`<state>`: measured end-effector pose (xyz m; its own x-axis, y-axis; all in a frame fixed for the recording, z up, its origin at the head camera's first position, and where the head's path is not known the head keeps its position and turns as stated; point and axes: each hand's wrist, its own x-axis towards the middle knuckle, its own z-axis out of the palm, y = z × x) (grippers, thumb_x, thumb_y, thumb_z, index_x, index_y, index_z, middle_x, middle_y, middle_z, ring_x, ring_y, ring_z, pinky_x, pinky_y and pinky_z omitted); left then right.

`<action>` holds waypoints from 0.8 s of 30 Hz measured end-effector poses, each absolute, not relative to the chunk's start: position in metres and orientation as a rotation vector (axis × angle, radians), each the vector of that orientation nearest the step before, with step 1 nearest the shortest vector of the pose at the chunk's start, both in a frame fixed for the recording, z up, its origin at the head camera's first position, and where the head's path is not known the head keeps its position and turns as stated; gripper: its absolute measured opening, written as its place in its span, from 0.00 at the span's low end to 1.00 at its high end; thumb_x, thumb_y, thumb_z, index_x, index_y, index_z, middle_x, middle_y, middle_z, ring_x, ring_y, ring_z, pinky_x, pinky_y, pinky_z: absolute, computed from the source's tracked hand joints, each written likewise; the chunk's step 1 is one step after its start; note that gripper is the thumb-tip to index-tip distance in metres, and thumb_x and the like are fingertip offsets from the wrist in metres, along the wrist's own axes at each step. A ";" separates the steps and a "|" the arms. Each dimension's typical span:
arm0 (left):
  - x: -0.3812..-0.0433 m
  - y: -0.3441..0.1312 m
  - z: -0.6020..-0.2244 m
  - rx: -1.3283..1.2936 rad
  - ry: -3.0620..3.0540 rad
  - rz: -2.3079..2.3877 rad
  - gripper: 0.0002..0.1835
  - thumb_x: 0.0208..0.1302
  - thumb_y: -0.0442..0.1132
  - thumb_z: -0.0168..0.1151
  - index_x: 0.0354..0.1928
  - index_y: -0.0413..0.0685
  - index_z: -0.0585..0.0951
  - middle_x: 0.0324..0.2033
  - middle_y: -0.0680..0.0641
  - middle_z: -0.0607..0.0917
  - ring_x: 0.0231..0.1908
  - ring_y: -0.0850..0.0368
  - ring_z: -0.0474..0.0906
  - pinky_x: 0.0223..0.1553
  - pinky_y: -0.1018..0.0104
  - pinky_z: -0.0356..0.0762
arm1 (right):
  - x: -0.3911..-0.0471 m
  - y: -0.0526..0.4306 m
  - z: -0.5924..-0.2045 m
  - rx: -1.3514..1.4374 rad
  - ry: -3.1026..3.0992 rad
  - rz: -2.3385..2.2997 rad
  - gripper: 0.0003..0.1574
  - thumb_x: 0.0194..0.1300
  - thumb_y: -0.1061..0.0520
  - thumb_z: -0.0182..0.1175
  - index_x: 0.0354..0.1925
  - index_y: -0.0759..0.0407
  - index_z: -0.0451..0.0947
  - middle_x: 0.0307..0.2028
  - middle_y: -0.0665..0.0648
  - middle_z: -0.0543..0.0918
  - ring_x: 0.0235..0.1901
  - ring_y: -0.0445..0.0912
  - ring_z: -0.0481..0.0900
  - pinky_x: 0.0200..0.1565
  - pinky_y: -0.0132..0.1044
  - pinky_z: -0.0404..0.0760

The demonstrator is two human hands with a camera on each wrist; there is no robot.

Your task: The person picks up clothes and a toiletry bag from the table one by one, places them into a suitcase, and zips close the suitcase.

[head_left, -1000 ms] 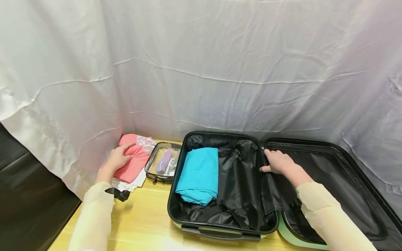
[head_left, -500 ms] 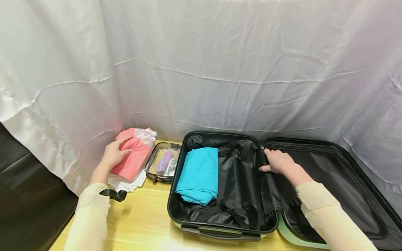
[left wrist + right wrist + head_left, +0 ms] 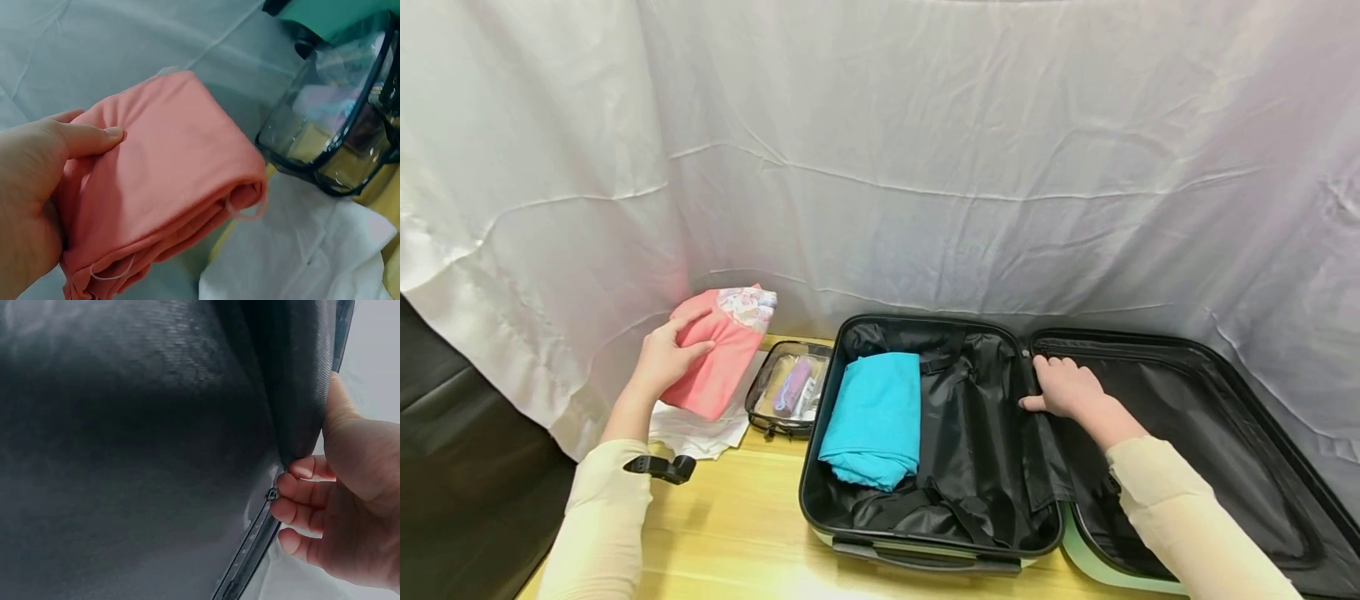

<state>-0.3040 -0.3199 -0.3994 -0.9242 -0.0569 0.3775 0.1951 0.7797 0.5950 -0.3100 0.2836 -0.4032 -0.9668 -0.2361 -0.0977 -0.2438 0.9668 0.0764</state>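
Note:
In my left hand is a folded coral-pink garment with a floral-print patch at its far end. The left wrist view shows my thumb pressed on top of the pink fabric, its loose folded layers facing down. A white cloth lies below it on the table. My right hand grips the hinge-side edge of an open suitcase. Up close, the curled fingers of that hand lie by a zipper, with the thumb behind the black lining.
Beside the suitcase stands a clear zip pouch with a purple item inside. A folded turquoise cloth lies in the suitcase's left half. The black-lined lid is spread out at right. A pale curtain hangs close behind.
My left hand has lifted the pink garment and shifted it slightly left and away, baring more of the white cloth. My right hand has stayed at the suitcase edge.

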 end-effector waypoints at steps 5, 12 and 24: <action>-0.298 -0.315 -0.389 -0.099 -2.578 -0.935 0.30 0.59 0.40 0.69 0.65 0.47 0.74 0.59 0.26 0.74 0.57 0.29 0.71 0.58 0.36 0.67 | -0.309 0.284 -0.405 -0.362 3.063 0.162 0.52 0.58 0.35 0.65 0.62 0.73 0.64 0.54 0.76 0.75 0.51 0.69 0.74 0.44 0.61 0.76; -0.291 -0.301 -0.378 -0.113 -2.524 -0.982 0.31 0.57 0.40 0.71 0.64 0.49 0.75 0.58 0.28 0.77 0.55 0.32 0.74 0.57 0.41 0.69 | -0.307 0.283 -0.405 -0.370 3.060 0.174 0.51 0.59 0.35 0.64 0.64 0.70 0.64 0.54 0.75 0.75 0.51 0.69 0.73 0.43 0.60 0.75; -0.285 -0.270 -0.361 -0.127 -2.485 -1.057 0.30 0.57 0.43 0.72 0.63 0.53 0.76 0.59 0.32 0.78 0.55 0.36 0.74 0.55 0.44 0.71 | -0.307 0.284 -0.406 -0.367 3.066 0.195 0.50 0.59 0.34 0.64 0.63 0.68 0.65 0.52 0.74 0.76 0.49 0.68 0.74 0.43 0.59 0.75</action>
